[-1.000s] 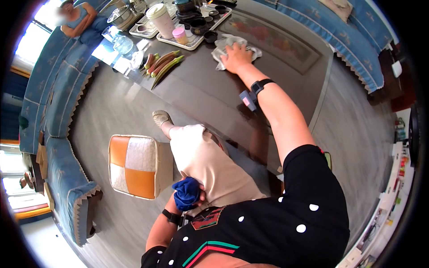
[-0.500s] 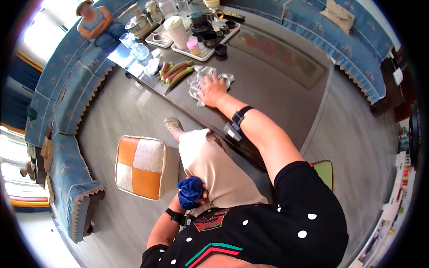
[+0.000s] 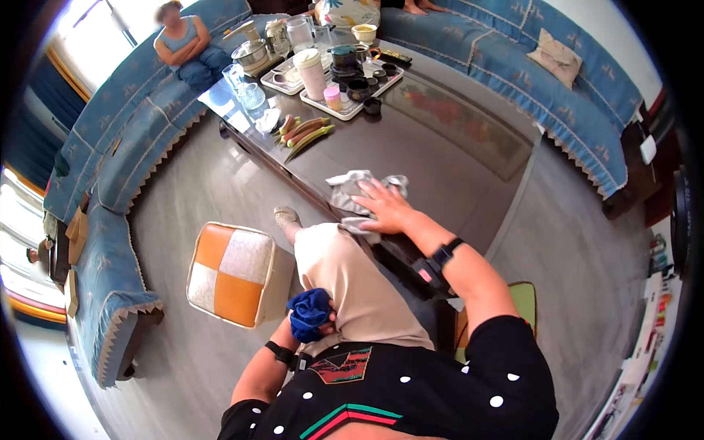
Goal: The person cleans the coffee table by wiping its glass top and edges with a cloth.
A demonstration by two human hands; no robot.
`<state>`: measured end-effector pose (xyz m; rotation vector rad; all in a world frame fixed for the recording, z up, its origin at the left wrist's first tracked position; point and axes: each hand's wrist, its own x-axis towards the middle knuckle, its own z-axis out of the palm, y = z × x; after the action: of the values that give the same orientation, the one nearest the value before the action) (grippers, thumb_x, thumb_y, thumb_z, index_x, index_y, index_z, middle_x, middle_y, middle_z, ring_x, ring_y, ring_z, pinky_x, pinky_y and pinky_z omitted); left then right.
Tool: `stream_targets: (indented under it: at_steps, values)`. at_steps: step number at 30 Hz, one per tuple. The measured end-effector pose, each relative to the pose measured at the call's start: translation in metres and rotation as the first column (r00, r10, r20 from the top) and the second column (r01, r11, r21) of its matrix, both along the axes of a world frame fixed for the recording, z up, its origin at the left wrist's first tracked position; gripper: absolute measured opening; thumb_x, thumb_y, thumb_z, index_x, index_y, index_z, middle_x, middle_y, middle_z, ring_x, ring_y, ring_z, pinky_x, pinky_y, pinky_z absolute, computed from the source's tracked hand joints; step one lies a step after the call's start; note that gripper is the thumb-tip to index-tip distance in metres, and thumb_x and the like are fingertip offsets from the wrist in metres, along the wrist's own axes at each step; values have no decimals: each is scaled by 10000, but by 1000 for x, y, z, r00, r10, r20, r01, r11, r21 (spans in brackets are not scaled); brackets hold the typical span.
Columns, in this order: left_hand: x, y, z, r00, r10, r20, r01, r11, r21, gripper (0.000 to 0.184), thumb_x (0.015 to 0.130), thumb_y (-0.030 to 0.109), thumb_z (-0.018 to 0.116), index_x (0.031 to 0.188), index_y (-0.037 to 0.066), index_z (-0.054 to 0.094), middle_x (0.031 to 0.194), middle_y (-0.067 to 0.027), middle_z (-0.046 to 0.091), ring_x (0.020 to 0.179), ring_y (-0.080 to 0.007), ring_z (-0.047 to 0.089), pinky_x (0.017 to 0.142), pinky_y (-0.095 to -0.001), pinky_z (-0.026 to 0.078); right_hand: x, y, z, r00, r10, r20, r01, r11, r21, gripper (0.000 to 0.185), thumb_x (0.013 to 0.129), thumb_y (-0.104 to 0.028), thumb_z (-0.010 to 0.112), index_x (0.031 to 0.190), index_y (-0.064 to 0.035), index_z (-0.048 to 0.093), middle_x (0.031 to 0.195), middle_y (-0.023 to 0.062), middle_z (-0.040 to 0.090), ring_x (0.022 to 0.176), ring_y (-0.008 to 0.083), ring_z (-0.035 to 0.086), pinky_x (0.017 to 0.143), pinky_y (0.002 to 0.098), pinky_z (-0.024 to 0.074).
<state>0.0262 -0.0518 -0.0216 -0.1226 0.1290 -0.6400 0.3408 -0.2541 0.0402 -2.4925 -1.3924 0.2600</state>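
Observation:
My right hand [image 3: 383, 207] lies spread on a crumpled grey-white cloth [image 3: 347, 192] at the near edge of the dark glossy table [image 3: 440, 158]. Part of the cloth hangs at the edge. Down by my thigh, my left hand [image 3: 328, 323] is closed around a bunched blue cloth [image 3: 309, 314]. Several reddish and green pods [image 3: 306, 132] lie on the table, left of and beyond the grey-white cloth.
Farther back are a tray [image 3: 345, 110] with a white cup [image 3: 310, 73], a pink-lidded jar [image 3: 333, 97] and dark teaware, plus a glass jug [image 3: 251, 95]. A checkered stool [image 3: 231, 273] stands left of my leg. A person [image 3: 183, 44] sits on the blue sofa [image 3: 139, 165]; others sit behind the table.
My right hand has moved the grey-white cloth from beside the tray toward me, to the table's near edge. My left hand keeps the blue cloth by my thigh. The view has shifted.

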Motion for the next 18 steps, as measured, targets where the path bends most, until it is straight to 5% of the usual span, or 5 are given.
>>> stream_targets:
  at_steps: [2, 4, 7, 10, 18]
  values:
    - [-4, 6, -4, 1000, 4, 14, -3, 1000, -29, 624, 976, 497, 297, 1283, -10, 494, 1162, -310, 571, 817, -399, 640, 918, -535, 485, -16, -44, 11, 997, -70, -21, 69, 997, -36, 768, 790, -525, 670, 1452, -275, 368, 1578, 80, 172, 1454, 335, 129, 1112, 624, 172]
    - [-10, 15, -18, 998, -5, -57, 25, 936, 351, 643, 964, 565, 273, 1242, 39, 517, 1090, -236, 613, 722, -318, 616, 826, -491, 489, -25, -91, 1, 978, -199, 66, 202, 978, -56, 691, 833, -479, 638, 1444, -279, 385, 1576, 76, 184, 1454, 325, 136, 1114, 603, 194]
    - [-11, 9, -20, 1000, 18, -9, -15, 954, 300, 649, 964, 589, 251, 1195, 69, 563, 1001, -189, 651, 637, -255, 580, 747, -441, 484, -20, -178, -17, 881, -415, 227, 410, 909, 72, 628, 829, -422, 638, 1399, -233, 455, 1521, 108, 311, 1370, 357, 321, 1047, 526, 333]
    - [-9, 7, -17, 1000, 17, 23, -22, 971, 239, 673, 961, 608, 233, 1187, 69, 566, 1000, -187, 647, 622, -244, 559, 748, -427, 473, -9, -257, -24, 700, -648, 300, 667, 743, 49, 568, 881, -429, 580, 1398, -228, 454, 1521, 140, 301, 1378, 374, 301, 1049, 532, 330]
    - [-9, 8, -25, 1000, 29, -5, -29, 996, 86, 715, 966, 598, 260, 1241, -7, 522, 1031, -257, 598, 665, -307, 583, 781, -461, 512, 72, -308, -47, 532, -801, 274, 813, 574, 98, 562, 924, -422, 505, 1439, -224, 397, 1543, 136, 252, 1407, 405, 223, 1092, 564, 278]
